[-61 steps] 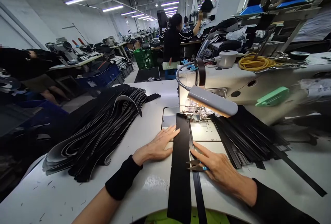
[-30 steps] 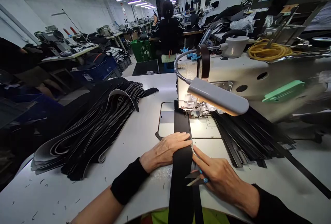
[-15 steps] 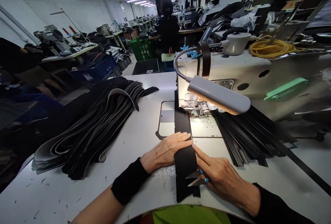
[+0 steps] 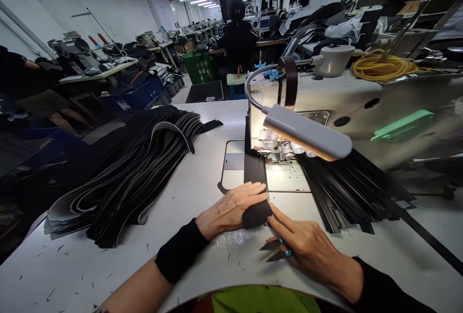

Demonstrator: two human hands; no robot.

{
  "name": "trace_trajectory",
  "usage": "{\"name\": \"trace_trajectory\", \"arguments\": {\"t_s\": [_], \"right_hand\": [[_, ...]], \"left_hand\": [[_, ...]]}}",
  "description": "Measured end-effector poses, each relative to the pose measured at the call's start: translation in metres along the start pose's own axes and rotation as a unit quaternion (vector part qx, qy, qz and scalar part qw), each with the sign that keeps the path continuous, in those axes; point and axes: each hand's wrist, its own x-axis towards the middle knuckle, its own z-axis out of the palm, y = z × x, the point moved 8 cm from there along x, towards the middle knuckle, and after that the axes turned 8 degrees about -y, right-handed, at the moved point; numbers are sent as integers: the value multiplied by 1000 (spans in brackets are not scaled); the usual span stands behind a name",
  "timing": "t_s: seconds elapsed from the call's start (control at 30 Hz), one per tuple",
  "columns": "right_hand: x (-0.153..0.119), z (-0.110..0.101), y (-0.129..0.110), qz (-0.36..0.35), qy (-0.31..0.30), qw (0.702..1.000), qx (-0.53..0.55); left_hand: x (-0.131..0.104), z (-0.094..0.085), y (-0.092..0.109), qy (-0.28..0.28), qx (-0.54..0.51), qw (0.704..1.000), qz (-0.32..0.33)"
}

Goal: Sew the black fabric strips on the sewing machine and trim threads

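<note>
A black fabric strip [image 4: 255,168] runs under the presser area of a sewing machine [image 4: 278,149]. My left hand [image 4: 237,207] lies flat across the strip, fingers stretched out, a ring on one of them. At the strip's right edge, near its close end, my right hand [image 4: 307,248] touches it with thumb and forefinger. Its other fingers are wrapped round small scissors [image 4: 277,256], whose blades point left over the table; their handles are mostly hidden. Blue dots show beside the blades.
Stacked black strips with grey backing [image 4: 144,173] lie on the left of the white table [image 4: 195,197]. Narrow black strips [image 4: 347,192] fan out at right. A grey lamp [image 4: 307,132] overhangs the needle area. Another person [image 4: 237,38] sits ahead; a second is at far left.
The strip has slid forward under the machine, so its near end now lies just by my hands. Both hands have hardly moved; the scissors now show against the white table.
</note>
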Motion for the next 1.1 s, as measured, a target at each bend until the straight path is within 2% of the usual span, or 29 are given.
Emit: {"name": "trace_trajectory", "arguments": {"t_s": [0.23,0.4,0.53,0.63,0.9,1.1], "right_hand": [[3,1,5,25,-9,999,-18],[8,1,9,45,-24,998,-37],[8,2,10,47,-23,997,-53],[6,4,10,48,-24,997,-55],[1,-1,7,43,37,997,-43],[1,-4,7,41,50,998,-27]], "left_hand": [[0,-2,3,-8,26,1000,-1],[-4,0,1,22,48,998,-27],[-6,-1,3,48,45,998,-4],[-5,-2,5,47,51,998,8],[0,1,5,33,76,996,-12],[10,-5,-1,77,129,988,-35]]}}
